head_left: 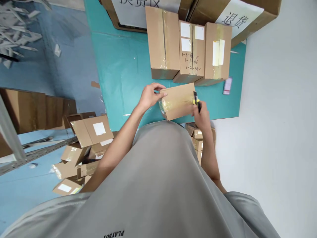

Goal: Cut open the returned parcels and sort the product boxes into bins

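Note:
In front of me a small taped cardboard box [178, 100] lies at the near edge of the green table. My left hand [151, 96] grips its left upper corner, thumb on the top face and fingers at the far side. A black and yellow box cutter [196, 101] is in my right hand [202, 115], at the box's right end. Closed fingers wrap its handle. Whether the blade touches the tape I cannot tell. Clear tape runs along the top of the box and down its left end.
Beyond the small box stand three taller cartons [164, 39] in a row, with large labelled boxes [237, 19] behind them. A small packet [227, 86] lies at the right of the green table [119, 82]. Discarded boxes [74, 158] pile on the floor at left, near a metal rack [11, 115].

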`<state>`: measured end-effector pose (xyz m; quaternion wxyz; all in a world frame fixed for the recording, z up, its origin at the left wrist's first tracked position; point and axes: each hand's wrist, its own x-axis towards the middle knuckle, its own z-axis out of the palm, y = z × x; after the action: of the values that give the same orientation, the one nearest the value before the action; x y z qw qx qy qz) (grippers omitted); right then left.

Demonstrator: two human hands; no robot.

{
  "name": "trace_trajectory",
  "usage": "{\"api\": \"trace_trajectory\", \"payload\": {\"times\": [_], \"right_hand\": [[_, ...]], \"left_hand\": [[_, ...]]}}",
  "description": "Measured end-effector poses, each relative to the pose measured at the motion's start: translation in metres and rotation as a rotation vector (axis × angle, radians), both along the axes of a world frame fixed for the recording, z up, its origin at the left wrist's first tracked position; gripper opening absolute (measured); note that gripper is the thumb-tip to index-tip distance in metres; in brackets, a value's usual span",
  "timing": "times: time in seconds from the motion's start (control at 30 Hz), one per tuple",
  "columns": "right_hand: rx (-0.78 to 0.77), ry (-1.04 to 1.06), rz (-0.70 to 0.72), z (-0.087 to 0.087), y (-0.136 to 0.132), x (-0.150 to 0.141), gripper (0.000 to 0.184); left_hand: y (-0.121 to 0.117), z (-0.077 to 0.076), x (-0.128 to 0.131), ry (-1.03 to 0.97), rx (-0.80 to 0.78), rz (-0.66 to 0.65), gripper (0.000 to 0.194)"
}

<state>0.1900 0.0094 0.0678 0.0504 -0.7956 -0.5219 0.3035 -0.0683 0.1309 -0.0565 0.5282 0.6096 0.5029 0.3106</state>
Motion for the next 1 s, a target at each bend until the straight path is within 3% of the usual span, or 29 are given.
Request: {"api": "trace_trajectory", "payload": {"times": [0.13,0.23,0.73,1.0], "right_hand": [[-0.13,0.068,0.288,0.007,-0.006,-0.056,0.052],[-0.155,-0.052,0.379,0.006,-0.001,-0.086,0.059],[-0.215,-0.215,0.317,0.015,0.003,-0.119,0.058],[-0.246,-0.293,0.365,0.031,0.015,-0.14,0.056]], "left_hand": [[0.004,-0.001,-0.003,-0.018,-0.031,-0.022,0.035],[0.007,-0.003,-0.003,-0.035,-0.047,-0.041,0.035],[0.009,-0.01,-0.002,-0.084,-0.043,-0.047,0.035],[0.008,-0.01,0.0,-0.109,-0.04,-0.044,0.032]]}}
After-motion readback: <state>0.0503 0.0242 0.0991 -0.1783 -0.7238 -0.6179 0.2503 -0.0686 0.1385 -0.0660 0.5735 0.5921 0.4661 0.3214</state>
